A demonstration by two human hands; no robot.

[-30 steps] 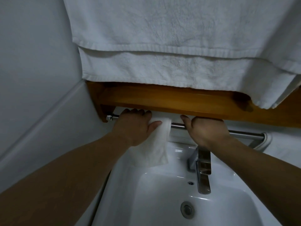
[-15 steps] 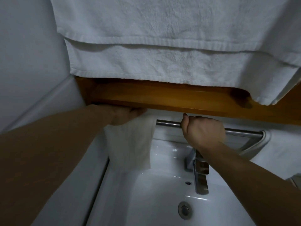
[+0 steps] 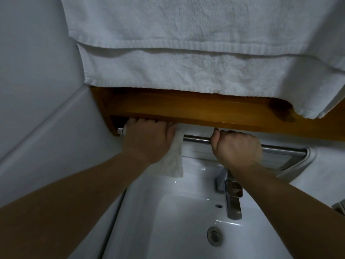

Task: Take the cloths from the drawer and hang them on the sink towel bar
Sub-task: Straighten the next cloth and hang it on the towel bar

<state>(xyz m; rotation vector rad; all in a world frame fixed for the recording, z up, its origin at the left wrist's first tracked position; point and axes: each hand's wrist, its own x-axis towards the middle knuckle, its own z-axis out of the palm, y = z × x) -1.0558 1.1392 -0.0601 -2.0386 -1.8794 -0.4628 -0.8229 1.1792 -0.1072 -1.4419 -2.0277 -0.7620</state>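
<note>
See the cloth (image 3: 174,161) draped over the towel bar (image 3: 196,138) left of frame centre, long axis hanging toward the sink (image 3: 177,221), clamped under the curled left grip (image 3: 149,141), just left of the right grip (image 3: 237,148) fisted round bare bar.

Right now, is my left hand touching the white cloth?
Touching. Head view: the left hand covers the white cloth, which hangs out from under it.

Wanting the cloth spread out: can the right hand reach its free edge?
Probably yes: only bare towel bar lies between the right hand and the cloth; the left hand holds its other side.
</note>
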